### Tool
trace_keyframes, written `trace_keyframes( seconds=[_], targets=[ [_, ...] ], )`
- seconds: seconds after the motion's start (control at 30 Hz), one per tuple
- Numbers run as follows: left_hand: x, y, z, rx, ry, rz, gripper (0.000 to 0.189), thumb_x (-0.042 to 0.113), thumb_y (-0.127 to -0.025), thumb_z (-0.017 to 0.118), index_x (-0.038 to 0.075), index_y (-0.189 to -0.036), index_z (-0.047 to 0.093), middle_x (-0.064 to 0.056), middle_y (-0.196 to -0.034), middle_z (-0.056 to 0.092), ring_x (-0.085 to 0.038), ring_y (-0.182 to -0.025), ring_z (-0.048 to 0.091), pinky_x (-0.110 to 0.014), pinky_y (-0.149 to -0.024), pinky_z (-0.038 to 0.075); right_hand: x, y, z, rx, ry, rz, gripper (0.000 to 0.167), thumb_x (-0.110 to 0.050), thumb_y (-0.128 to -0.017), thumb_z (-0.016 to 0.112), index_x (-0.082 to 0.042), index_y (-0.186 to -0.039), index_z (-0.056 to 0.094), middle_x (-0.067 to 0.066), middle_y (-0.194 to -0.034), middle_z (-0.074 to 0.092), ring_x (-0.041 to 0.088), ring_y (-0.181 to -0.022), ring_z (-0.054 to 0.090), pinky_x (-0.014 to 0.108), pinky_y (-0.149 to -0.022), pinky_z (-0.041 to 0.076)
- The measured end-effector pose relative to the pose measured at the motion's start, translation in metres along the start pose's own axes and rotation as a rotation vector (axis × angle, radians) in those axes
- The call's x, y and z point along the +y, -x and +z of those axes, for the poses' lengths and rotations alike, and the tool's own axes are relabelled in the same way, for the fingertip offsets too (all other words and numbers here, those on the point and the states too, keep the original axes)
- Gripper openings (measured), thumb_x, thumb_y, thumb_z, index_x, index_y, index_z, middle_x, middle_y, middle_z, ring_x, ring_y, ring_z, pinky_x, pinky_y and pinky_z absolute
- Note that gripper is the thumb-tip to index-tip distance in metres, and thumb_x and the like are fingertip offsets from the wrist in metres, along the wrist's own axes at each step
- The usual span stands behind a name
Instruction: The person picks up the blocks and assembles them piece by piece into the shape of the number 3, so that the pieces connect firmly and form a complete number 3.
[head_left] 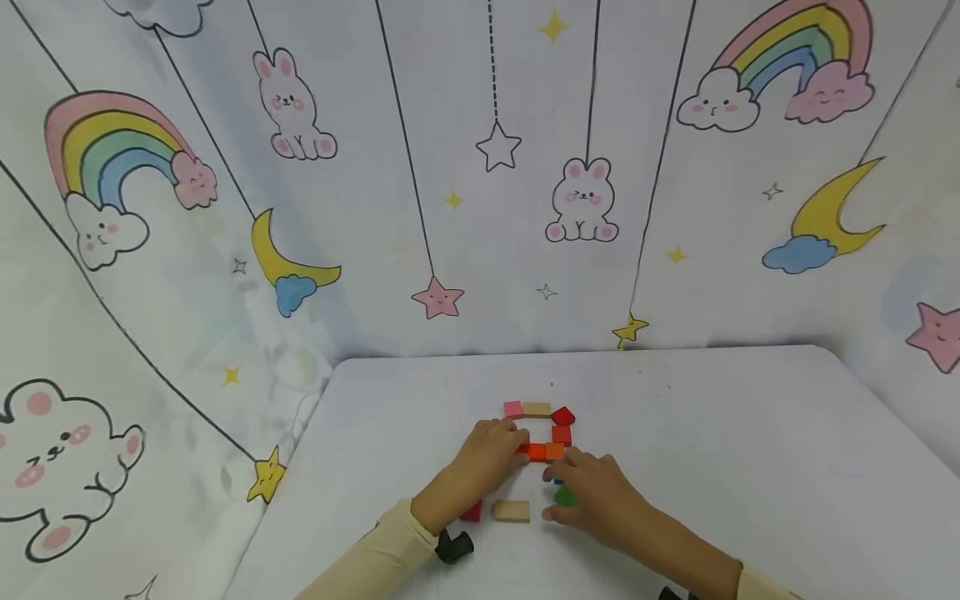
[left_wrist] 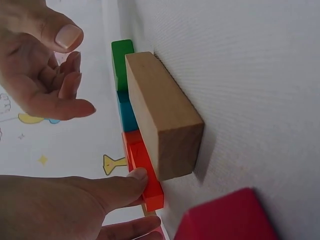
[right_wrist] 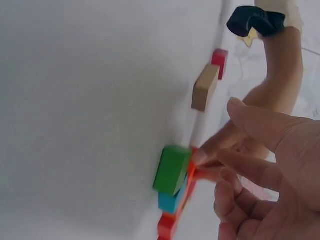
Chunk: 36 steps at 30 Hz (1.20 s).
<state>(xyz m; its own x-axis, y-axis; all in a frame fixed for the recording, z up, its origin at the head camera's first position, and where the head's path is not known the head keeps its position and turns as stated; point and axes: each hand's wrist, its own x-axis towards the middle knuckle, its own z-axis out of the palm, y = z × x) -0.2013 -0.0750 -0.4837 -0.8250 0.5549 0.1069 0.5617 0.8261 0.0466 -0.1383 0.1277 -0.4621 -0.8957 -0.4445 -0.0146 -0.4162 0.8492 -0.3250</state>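
My left hand [head_left: 483,458] pinches the left end of a red-orange block [left_wrist: 150,175], its thumb against the block's side. This block lies in line with an orange block [head_left: 555,451]. My right hand [head_left: 600,496] hovers beside a green block [right_wrist: 172,170], fingers loosely bent, with a gap between thumb and fingers and nothing held. A blue block [right_wrist: 169,201] sits between the green and orange ones, mostly hidden by the right hand in the head view. Nearer the body lie a plain wooden block [head_left: 512,511] and a crimson block [head_left: 472,512], the latter partly behind the left wrist.
At the far side of the arrangement are a pink block [head_left: 513,409], another wooden block [head_left: 536,409], a red pentagon-shaped block [head_left: 563,416] and a red block [head_left: 561,435]. All rest on a white table [head_left: 712,433]. A black wrist device [head_left: 453,546] sits at the left wrist.
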Motion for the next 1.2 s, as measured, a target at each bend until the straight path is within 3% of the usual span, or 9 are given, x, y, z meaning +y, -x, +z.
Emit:
trace_keyframes(
  seconds=[0.17, 0.3, 0.57, 0.8, 1.2],
  targets=[
    [0.0, 0.0, 0.001, 0.008, -0.003, 0.001, 0.02, 0.031, -0.095, 0.08, 0.019, -0.109, 0.076, 0.0, -0.103, 0.071, -0.016, -0.097, 0.067, -0.036, -0.097, 0.054, -0.016, -0.005, 0.006, 0.001, -0.022, -0.124, 0.036, -0.04, -0.08, 0.092, -0.024, -0.108, 0.076, -0.01, -0.098, 0.058, 0.007, -0.094, 0.054, 0.036, -0.077, 0.041],
    [0.0, -0.001, 0.001, -0.005, 0.01, -0.001, 0.02, 0.031, -0.095, 0.08, 0.019, -0.111, 0.076, 0.0, -0.105, 0.071, -0.017, -0.099, 0.067, -0.036, -0.098, 0.054, -0.024, -0.01, 0.011, -0.018, 0.01, -0.149, 0.033, -0.039, -0.081, 0.092, -0.024, -0.106, 0.077, -0.011, -0.093, 0.054, 0.006, -0.09, 0.052, 0.034, -0.076, 0.038],
    [0.001, -0.001, 0.001, -0.009, 0.019, -0.002, 0.022, 0.032, -0.095, 0.081, 0.02, -0.113, 0.076, 0.0, -0.106, 0.071, -0.016, -0.101, 0.066, -0.035, -0.099, 0.054, -0.028, -0.013, 0.016, -0.016, 0.081, -0.143, 0.025, -0.037, -0.081, 0.093, -0.027, -0.097, 0.077, -0.01, -0.088, 0.052, 0.009, -0.087, 0.053, 0.034, -0.076, 0.04],
    [0.0, 0.0, 0.002, 0.014, 0.017, 0.012, 0.02, 0.03, -0.095, 0.081, 0.019, -0.111, 0.076, 0.0, -0.105, 0.071, -0.016, -0.099, 0.067, -0.036, -0.098, 0.054, -0.023, -0.015, 0.019, -0.007, 0.084, -0.146, 0.025, -0.036, -0.08, 0.093, -0.024, -0.094, 0.076, -0.009, -0.087, 0.051, 0.008, -0.084, 0.053, 0.032, -0.073, 0.035],
    [-0.001, 0.0, 0.001, 0.035, 0.018, 0.024, 0.02, 0.031, -0.094, 0.081, 0.018, -0.108, 0.075, -0.001, -0.102, 0.071, -0.018, -0.095, 0.068, -0.036, -0.093, 0.055, -0.009, -0.019, 0.013, -0.067, 0.031, -0.04, 0.028, -0.035, -0.077, 0.095, -0.023, -0.096, 0.079, -0.009, -0.09, 0.056, 0.01, -0.09, 0.056, 0.041, -0.079, 0.042]
  ],
)
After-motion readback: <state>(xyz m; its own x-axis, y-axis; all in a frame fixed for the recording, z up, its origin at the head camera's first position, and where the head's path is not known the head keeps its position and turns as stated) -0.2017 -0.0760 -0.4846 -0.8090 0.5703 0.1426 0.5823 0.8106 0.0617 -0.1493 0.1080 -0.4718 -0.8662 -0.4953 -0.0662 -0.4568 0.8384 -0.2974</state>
